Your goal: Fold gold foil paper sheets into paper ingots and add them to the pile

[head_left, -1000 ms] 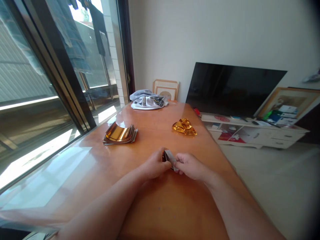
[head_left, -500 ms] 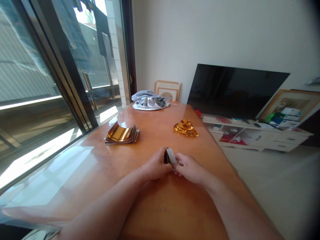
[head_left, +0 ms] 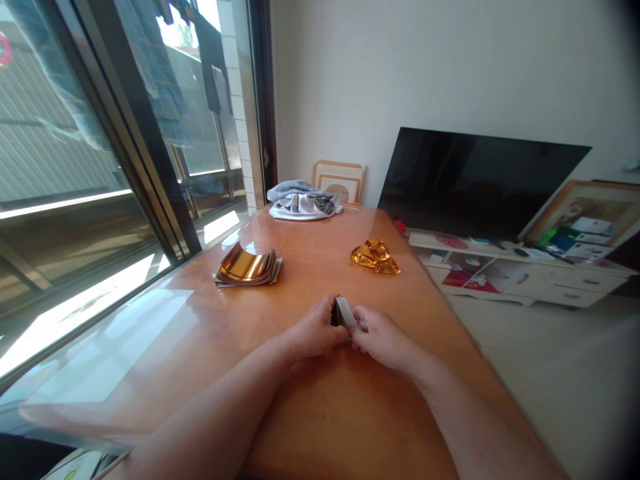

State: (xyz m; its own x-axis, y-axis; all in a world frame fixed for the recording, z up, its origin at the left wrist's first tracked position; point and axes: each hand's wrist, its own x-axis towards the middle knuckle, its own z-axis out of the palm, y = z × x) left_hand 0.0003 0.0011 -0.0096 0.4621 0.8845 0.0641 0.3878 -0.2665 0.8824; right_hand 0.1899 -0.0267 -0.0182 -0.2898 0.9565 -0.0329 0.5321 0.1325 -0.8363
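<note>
Both my hands meet at the middle of an orange-brown wooden table (head_left: 320, 413). My left hand (head_left: 314, 331) and my right hand (head_left: 381, 337) are closed, pinching between them a small folded piece of silvery paper (head_left: 344, 312) that stands just above the tabletop. A stack of curled gold foil sheets (head_left: 249, 267) lies farther back on the left. A crumpled gold foil shape (head_left: 375, 256) rests farther back on the right.
A grey and white cloth bundle (head_left: 303, 200) lies at the table's far end, with picture frames (head_left: 339, 181) behind it. Glass sliding doors (head_left: 100, 167) run along the left. A dark television (head_left: 475, 183) leans on a low white cabinet (head_left: 520, 277) at right.
The hands have kept their grip on the folded paper and drawn slightly closer together. The view has shifted a little, so everything sits slightly further right.
</note>
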